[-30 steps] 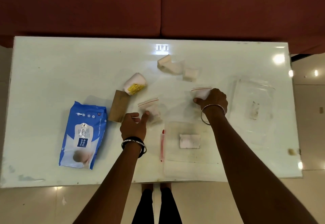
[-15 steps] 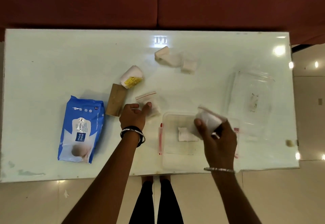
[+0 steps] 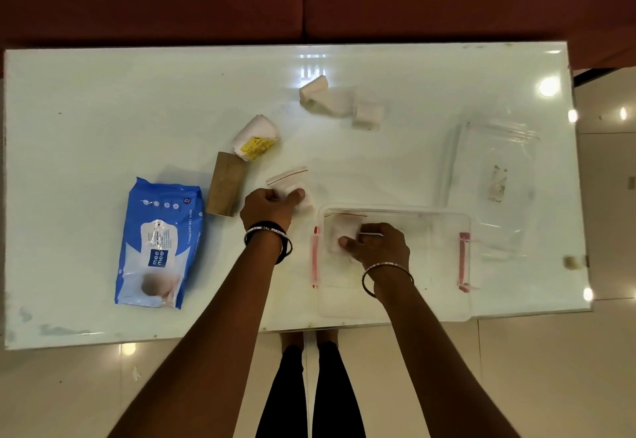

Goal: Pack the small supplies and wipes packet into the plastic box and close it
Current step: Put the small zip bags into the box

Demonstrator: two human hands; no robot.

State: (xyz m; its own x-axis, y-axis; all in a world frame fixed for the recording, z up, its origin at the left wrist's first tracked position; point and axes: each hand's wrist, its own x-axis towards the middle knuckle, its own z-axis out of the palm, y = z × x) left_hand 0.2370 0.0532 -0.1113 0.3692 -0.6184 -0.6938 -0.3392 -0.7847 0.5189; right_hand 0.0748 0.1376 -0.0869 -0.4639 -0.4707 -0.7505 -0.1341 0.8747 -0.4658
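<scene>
Rt hand (image 3: 377,248) in box (image 3: 444,300) w/ pouch (image 3: 339,236) (left hand (image 3: 268,208) outside).

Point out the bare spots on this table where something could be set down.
Free: the table left and far of the wipes packet, and the far right corner beyond the lid. Crowded: centre, around the cardboard tube, both hands, and the plastic box.

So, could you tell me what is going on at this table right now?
A person is packing small supplies into a clear plastic box. The right hand is inside the box, setting down a small zip bag. The left hand rests on another zip bag on the table. The blue wipes packet and the lid lie outside the box.
</scene>
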